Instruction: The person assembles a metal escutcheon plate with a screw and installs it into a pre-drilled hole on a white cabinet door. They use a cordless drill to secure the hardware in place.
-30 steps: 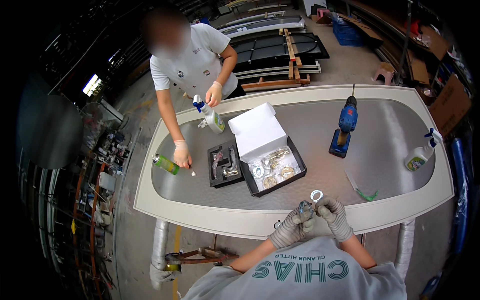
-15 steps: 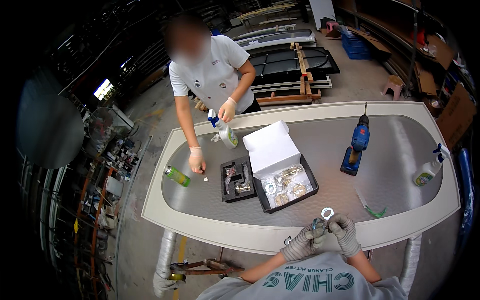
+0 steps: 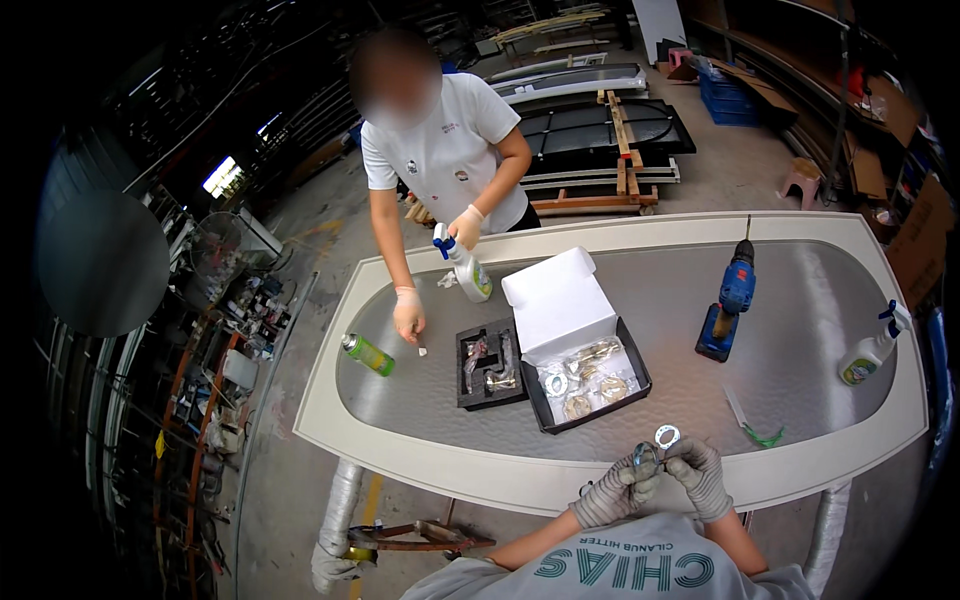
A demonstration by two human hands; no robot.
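Cream-framed textured-glass panel [image 3: 440, 471] bore white-lidded black box [image 3: 565, 315] ahead-L, blue cordless drill [image 3: 738, 288] ahead-R, glass btwn. Over near edge, your grey-gloved L hand [image 3: 612, 497] gripped dark shiny metal ring [image 3: 640, 455]; grey-gloved R hand [image 3: 702, 482] bent its fingers alongside, couldn't tell if grasping.

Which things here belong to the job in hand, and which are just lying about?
Likely the job's:
metal ring, held by left hand
flat silver ring, by right hand
open box of metal fittings
blue cordless drill, untouched

Seemingly lying about:
blue plastic crate
pink stool
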